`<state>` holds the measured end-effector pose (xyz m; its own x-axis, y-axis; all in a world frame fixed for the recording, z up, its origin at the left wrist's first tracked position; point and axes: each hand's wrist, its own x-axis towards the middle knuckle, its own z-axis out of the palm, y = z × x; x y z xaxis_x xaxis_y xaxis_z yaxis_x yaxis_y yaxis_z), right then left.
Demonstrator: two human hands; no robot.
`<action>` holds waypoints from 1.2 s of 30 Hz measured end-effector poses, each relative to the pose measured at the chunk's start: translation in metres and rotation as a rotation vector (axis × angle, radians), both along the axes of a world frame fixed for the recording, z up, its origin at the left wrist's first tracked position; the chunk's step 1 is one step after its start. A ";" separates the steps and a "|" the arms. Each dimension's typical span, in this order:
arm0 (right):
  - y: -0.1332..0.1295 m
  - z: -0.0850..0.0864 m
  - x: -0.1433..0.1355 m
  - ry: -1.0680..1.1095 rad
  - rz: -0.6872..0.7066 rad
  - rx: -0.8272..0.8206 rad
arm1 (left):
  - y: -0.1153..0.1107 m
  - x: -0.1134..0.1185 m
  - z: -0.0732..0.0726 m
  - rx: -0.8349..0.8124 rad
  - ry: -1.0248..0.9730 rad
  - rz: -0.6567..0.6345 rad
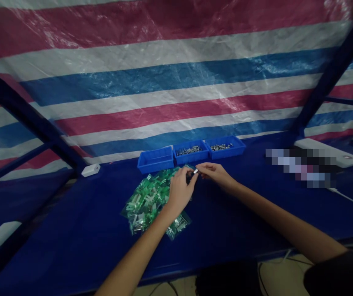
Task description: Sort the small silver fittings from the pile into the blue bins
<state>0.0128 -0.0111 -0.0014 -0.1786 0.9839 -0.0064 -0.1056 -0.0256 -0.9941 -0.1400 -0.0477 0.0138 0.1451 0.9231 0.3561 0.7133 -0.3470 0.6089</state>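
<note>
A small white-and-silver piece (196, 171) sits between the fingertips of my two hands, too small to name. My left hand (180, 187) is closed, with its thumb and fingers pinched at the near end of the piece. From the other side my right hand (215, 172) pinches the same piece with thumb and forefinger. Under and beside my left hand lies a pile of clear plastic bags (152, 197) with green marks and small whitish and metallic parts inside. Part of that pile is hidden by my left hand and forearm.
Three blue bins stand behind my hands: a left bin (155, 165), a middle bin (191, 158) with small metal parts, and a right bin (229, 153) with more. A white box (90, 170) lies left; a white device (327, 151) with a cable lies right. Striped sheeting (176, 94) hangs behind.
</note>
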 end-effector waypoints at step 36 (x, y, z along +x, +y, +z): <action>-0.013 0.015 -0.006 0.390 0.324 -0.233 | -0.012 0.006 0.013 0.123 -0.121 0.012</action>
